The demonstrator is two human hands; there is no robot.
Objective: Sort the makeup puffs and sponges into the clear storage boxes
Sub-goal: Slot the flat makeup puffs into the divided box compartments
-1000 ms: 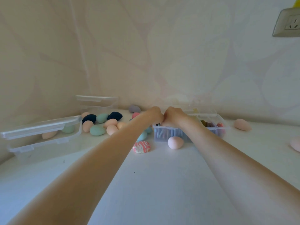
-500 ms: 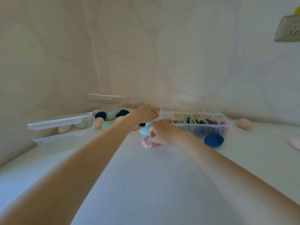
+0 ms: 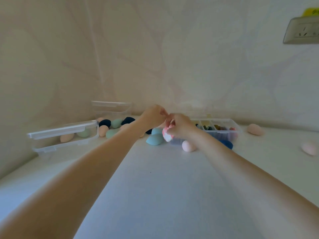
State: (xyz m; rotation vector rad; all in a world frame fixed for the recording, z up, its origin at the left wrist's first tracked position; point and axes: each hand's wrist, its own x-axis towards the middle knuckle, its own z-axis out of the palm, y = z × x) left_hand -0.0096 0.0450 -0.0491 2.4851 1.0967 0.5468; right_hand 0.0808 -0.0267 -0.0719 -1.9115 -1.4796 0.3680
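Far left on the white tabletop [image 3: 155,195] sits a clear lidded box [image 3: 63,135] with a peach sponge [image 3: 67,138] and a mint sponge [image 3: 83,133] inside. Behind it, another clear box [image 3: 112,107] stands against the wall. Loose pile next: navy sponge [image 3: 104,123], peach egg sponge [image 3: 103,130], mint-green sponges [image 3: 116,123], second navy sponge [image 3: 128,120]. Left hand [image 3: 152,115] is raised mid-table, fingers curled, tips meeting the right hand; whether it pinches the puff, cannot tell. Two light-blue sponges [image 3: 154,139] lie just below. Right hand [image 3: 181,125] grasps a pink-and-white marbled puff [image 3: 167,133], held off the table. Pale pink egg sponge [image 3: 188,146] and dark blue sponge [image 3: 227,144] lie in front of a clear divided organizer [image 3: 222,129], which holds small dark items. Far right: peach sponge near wall [image 3: 255,129], pale pink sponge [image 3: 309,148], wall outlet [image 3: 302,31].
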